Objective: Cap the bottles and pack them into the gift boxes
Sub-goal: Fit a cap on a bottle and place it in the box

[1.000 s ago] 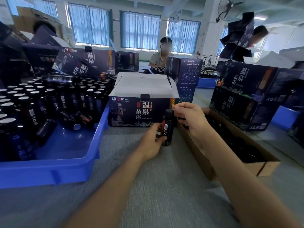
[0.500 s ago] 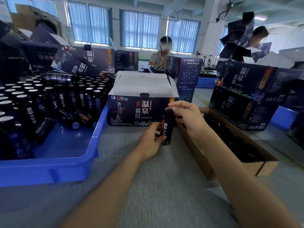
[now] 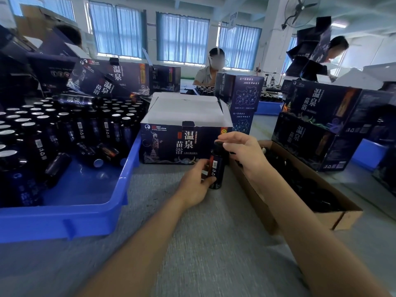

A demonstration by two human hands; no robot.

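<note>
Grey desk [image 3: 192, 243] carries an upright dark bottle [image 3: 216, 170]; left hand [image 3: 192, 186] grips its body, right hand [image 3: 243, 152] pinches its cap [image 3: 218, 145] from above.

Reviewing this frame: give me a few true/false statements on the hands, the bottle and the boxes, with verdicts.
1. The left hand grips a small dark labelled bottle upright. True.
2. The right hand hangs idle, holding nothing. False: it pinches the black cap on top of that bottle.
3. The blue plastic tray holds many dark bottles. True.
4. The dark printed cardboard gift box behind the held bottle is closed. False: its white flaps stand open.
</note>
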